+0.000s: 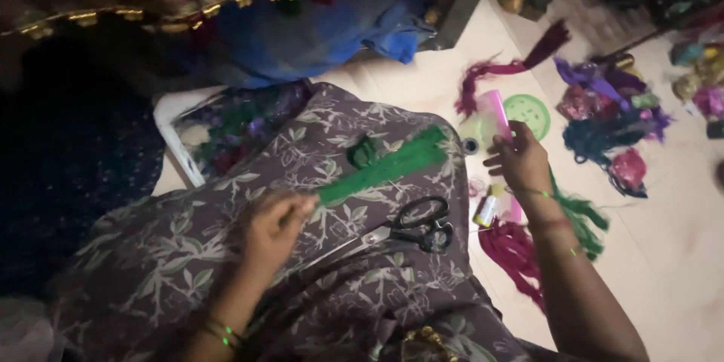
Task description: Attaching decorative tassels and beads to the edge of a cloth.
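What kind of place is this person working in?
Probably a home floor used for handicraft, not a workshop. The person sits on pale floor tiles with scissors on their lap, a green thread tassel in the left hand, and heaps of coloured thread bundles nearby.

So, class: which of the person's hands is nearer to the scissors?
Left. The left hand holds the green tassel beside the scissors on the lap; the right hand reaches away towards the floor.

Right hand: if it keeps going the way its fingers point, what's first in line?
Likely the pink comb: the right hand points up-left, fingertips already at its lower end. The green round lid lies just beyond; depth unclear.
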